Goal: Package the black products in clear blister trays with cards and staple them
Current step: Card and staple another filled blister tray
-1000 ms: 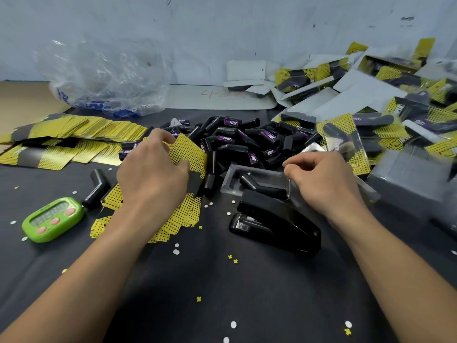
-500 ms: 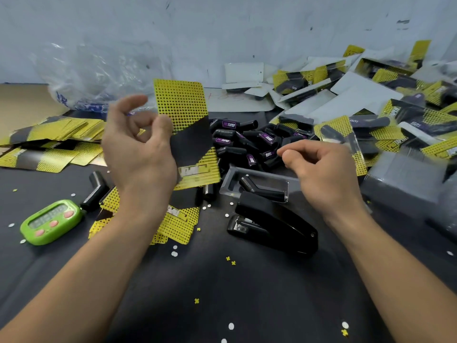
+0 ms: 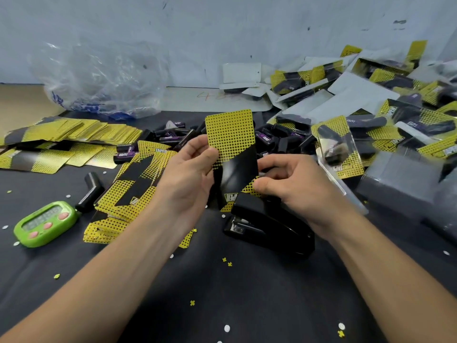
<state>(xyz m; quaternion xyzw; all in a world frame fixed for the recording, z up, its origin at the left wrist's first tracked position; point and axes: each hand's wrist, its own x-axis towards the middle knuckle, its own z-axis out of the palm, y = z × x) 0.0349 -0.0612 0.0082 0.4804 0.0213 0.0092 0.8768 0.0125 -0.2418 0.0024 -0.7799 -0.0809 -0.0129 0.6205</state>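
My left hand [image 3: 188,179] holds a yellow-and-black dotted card [image 3: 231,137] upright over the middle of the table. My right hand [image 3: 296,184] pinches the card's lower right edge between thumb and fingers. Directly below sits a black stapler [image 3: 269,226]. The card and my hands hide the clear blister tray seen earlier. A pile of loose black products [image 3: 173,139] lies behind the card. A fanned stack of cards [image 3: 131,194] lies left of my left hand.
Finished carded packs [image 3: 371,112] are heaped at the back right, with a stack of clear trays [image 3: 400,179] at the right edge. A green timer [image 3: 45,224] and one loose black product [image 3: 91,191] lie front left. A clear plastic bag [image 3: 99,80] sits back left.
My left hand lifted a card off the stack and carried it right to the centre. My right hand left the tray and took the card's right edge.
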